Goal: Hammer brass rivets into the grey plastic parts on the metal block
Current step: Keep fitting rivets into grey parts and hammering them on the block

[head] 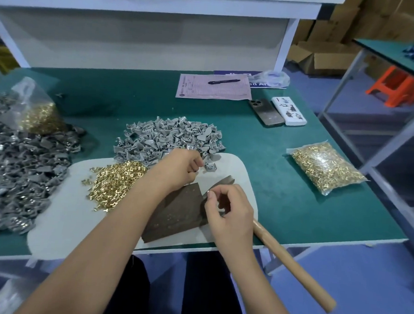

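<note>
The dark, flat metal block (176,213) lies on a pale rounded mat (73,222), speckled with brass flecks; the left hand (179,167) reaches over it, fingers curled at the edge of the heap of grey plastic parts (164,136), though what it holds I cannot tell; the right hand (229,213) pinches something small, too tiny to make out, above the block; loose brass rivets (113,183) glitter beside it; a smooth wooden hammer handle (291,267) juts off the green table (294,204).

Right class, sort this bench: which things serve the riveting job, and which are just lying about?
For the job: metal block; hammer; loose brass rivets; grey plastic parts; bagged rivets.

Lying about: phone; white box; pink form; pen; orange stool.
</note>
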